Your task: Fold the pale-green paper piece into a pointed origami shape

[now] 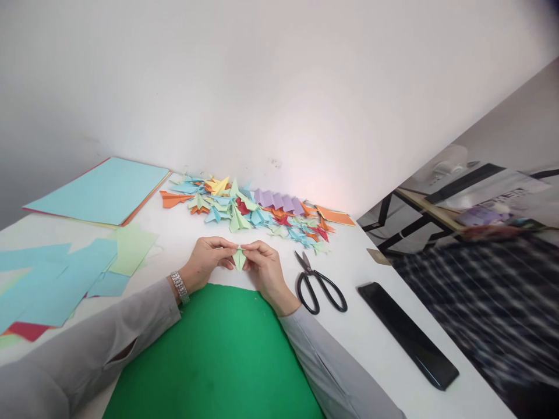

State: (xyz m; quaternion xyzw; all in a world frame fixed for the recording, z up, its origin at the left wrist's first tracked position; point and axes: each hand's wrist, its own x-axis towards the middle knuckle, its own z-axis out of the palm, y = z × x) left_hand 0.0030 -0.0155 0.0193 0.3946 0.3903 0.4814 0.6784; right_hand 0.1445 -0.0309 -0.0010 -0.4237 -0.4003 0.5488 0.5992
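A small folded piece of pale green paper (239,259) is held up between both hands, its pointed end downward. My left hand (209,259) pinches its left side, with a metal-banded watch or bracelet on the wrist. Gripping the right side, my right hand (266,269) has thumb and fingers closed on the paper. Both hands are just beyond the top edge of a green sheet (218,349). Behind them lies a heap of folded paper pieces (238,218) in several colours, some shaped like small planes.
Black-handled scissors (312,282) lie right of my right hand, with a long black object (408,334) farther right. Large coloured sheets (105,189) are stacked at back left; loose cut paper (87,273) spreads nearer. A wall (262,87) borders the white table (358,349). Dark plaid cloth (480,308) is at right.
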